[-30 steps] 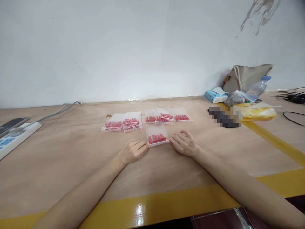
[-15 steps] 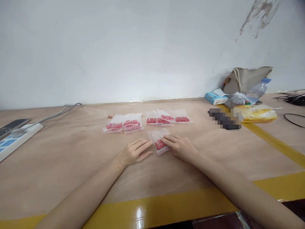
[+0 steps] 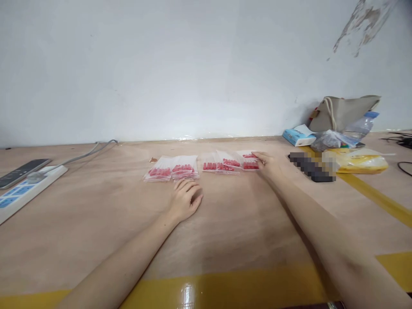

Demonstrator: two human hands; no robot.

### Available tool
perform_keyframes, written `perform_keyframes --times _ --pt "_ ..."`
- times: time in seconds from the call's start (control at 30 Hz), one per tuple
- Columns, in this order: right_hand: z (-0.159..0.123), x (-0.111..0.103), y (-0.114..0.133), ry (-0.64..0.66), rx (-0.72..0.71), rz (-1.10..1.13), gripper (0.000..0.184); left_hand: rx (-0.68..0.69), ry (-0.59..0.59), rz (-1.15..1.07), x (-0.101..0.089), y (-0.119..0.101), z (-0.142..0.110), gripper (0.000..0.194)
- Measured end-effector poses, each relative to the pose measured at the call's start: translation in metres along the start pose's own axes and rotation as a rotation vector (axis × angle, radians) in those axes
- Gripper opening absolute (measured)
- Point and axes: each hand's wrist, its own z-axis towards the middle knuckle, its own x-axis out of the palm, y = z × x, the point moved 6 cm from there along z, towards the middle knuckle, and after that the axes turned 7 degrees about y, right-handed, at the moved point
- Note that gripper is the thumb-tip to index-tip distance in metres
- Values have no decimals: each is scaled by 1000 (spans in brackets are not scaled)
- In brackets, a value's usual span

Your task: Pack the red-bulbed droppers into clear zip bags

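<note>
My right hand point(image 3: 269, 165) is at the right end of a row of small clear zip bags, its fingers closed on the edge of a zip bag point(image 3: 246, 152) with red pieces in it. That bag overlaps another of the same kind. Just left of it, several zip bags point(image 3: 222, 165) of red pieces lie overlapping. Two piles of similar bags, a left pile point(image 3: 157, 171) and a right pile point(image 3: 183, 167), sit further left. My left hand point(image 3: 186, 199) rests on the table just in front of the right pile, fingers curved, thumb apart, holding nothing.
On the left are a power strip point(image 3: 35, 189) with a grey cable and a dark phone-like device point(image 3: 22, 171). To the right lie a partly blurred black object point(image 3: 313, 169), a yellow tissue pack point(image 3: 360, 163), a blue tissue pack point(image 3: 299, 136) and a beige bag point(image 3: 347, 113).
My right hand has carried the zip bag from the middle of the table up and right to the row's right end. My left hand has shifted slightly, its fingers more bent.
</note>
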Motion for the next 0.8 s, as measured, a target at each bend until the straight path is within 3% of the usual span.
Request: perform_keyframes --times 0.1,0.2,0.37,0.47,0.57,0.67,0.8 --pt "-6 20 -11 168 -76 -82 38 -101 -121 127 -12 12 -1 18" --pt "-17 17 -5 224 -130 -173 42 -185 -168 230 -23 30 4 25" --pt "-9 9 53 69 -163 -171 34 -164 44 373 -17 53 32 49" --pt "4 39 110 207 -303 -210 36 -105 216 392 0 55 51 51" --pt "17 74 150 350 -307 -309 44 -118 319 379 17 53 60 40" --pt "23 103 165 464 -272 -357 43 -146 322 385 24 53 57 28" --pt "24 114 154 515 -169 -369 38 -180 306 389 20 57 43 26"
